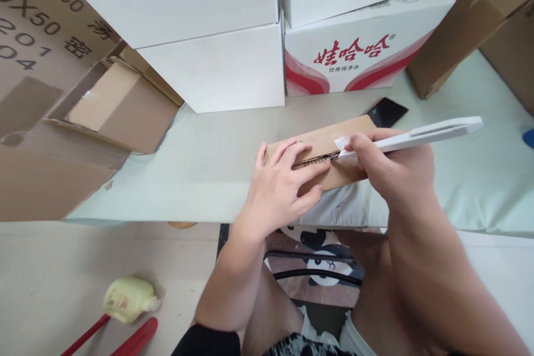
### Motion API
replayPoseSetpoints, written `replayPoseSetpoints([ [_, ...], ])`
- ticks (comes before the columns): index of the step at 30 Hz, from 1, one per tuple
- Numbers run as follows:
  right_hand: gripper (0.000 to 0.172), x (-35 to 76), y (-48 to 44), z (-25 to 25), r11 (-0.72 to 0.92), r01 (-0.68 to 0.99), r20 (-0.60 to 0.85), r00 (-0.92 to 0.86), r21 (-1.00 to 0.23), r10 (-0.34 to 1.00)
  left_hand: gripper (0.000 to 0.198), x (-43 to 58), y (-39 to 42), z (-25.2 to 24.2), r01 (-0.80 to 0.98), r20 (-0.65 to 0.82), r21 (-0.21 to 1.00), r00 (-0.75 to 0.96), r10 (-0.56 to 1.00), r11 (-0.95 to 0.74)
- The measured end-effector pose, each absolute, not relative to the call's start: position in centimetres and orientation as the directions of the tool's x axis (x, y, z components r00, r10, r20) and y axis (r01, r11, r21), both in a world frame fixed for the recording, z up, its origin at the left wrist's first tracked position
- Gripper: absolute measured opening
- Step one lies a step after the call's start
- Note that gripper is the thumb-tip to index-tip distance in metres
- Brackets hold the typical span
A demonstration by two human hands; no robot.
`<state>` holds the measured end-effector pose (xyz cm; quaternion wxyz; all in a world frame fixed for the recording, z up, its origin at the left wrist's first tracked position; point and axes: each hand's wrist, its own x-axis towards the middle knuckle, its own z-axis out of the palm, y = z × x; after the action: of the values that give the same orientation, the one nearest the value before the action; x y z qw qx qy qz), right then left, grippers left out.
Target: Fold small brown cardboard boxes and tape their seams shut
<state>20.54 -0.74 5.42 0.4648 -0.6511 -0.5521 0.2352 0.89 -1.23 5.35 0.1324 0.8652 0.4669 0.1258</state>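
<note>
A small brown cardboard box (321, 136) lies on the covered table in front of me, with a torn slit along its top. My left hand (283, 181) rests on it with fingers spread flat, pressing on the left part of the box. In my right hand (392, 164) is a white utility knife (434, 132), its tip at the slit, close to my left fingertips. The knife's handle points off to the right. A patch of clear tape sits on the box near the blade. Just behind the box's right end lies a black phone (387, 113).
White cartons (217, 72) stand stacked at the back, beside a white-and-red printed carton (354, 55). Large brown boxes (50, 117) fill the left, and another brown box (454, 39) stands right. A yellow bottle (129, 298) lies on the floor.
</note>
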Motion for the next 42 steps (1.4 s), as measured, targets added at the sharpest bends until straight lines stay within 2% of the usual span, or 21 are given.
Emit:
replayPoseSetpoints([
  [11,0.023,20.4,-0.8,5.4,-0.014,0.506,0.197,0.36,-0.862,0.912,0.035,0.9,-1.2,5.3,0.774,0.104,0.36,0.521,0.847,-0.52],
  [22,0.025,20.6,-0.7,5.2,-0.017,0.438,0.178,0.399,-0.899,0.9,0.035,0.9,-1.2,5.2,0.771,0.111,0.365,0.52,0.847,-0.522],
  [27,0.023,20.7,-0.3,4.6,0.121,0.187,0.196,0.468,-0.975,0.861,0.036,0.9,-1.1,5.3,0.773,0.106,0.368,0.518,0.849,-0.517],
  [31,0.021,20.5,0.1,4.5,0.311,-0.045,0.245,0.51,-0.949,0.824,0.038,0.9,-1.0,5.2,0.777,0.107,0.366,0.512,0.852,-0.513],
  [34,0.02,20.6,0.5,4.5,0.388,-0.105,0.255,0.594,-0.916,0.763,0.039,0.9,-1.0,5.1,0.782,0.105,0.357,0.51,0.854,-0.511],
  [38,0.01,21.1,1.2,4.1,0.478,-0.132,0.234,0.74,-0.869,0.63,0.038,0.9,-1.0,5.1,0.78,0.101,0.355,0.517,0.85,-0.516],
  [42,0.011,21.9,1.6,3.6,0.537,-0.164,0.198,0.809,-0.828,0.553,0.038,0.8,-0.8,5.2,0.779,0.101,0.359,0.515,0.851,-0.514],
])
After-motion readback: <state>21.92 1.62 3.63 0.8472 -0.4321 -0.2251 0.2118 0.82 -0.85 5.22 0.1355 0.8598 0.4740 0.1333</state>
